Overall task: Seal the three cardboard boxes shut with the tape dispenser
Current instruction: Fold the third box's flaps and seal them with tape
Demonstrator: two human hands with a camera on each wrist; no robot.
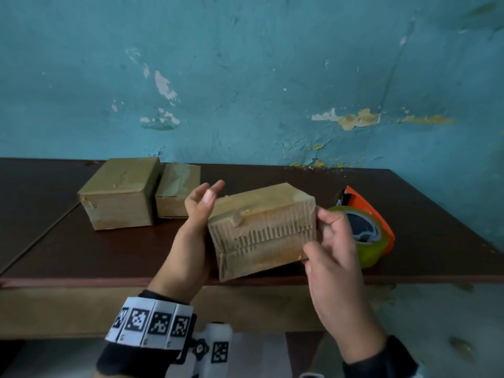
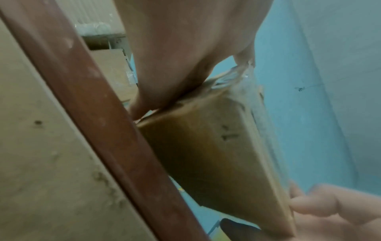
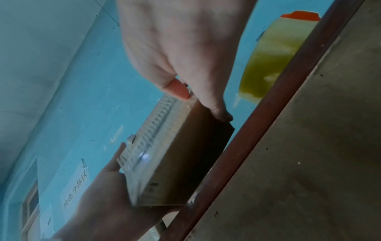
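Observation:
A tilted cardboard box (image 1: 261,230) with a ribbed, taped front face hangs between my hands over the table's near edge. My left hand (image 1: 199,214) lies flat against its left end, fingers straight and pointing up. My right hand (image 1: 327,241) pinches the right end, thumb on the front face and fingers curled behind. The left wrist view shows the left hand (image 2: 175,57) on the box (image 2: 206,146). In the right wrist view the right hand (image 3: 175,48) clamps the box (image 3: 175,154). The orange tape dispenser (image 1: 365,230) with its yellow-green roll lies on the table just right of my right hand.
Two more cardboard boxes stand at the back left of the dark brown table (image 1: 109,255), a larger one (image 1: 120,192) and a smaller one (image 1: 178,189) side by side. A teal wall rises right behind the table. The table's red-brown front edge (image 3: 257,130) runs just below the held box.

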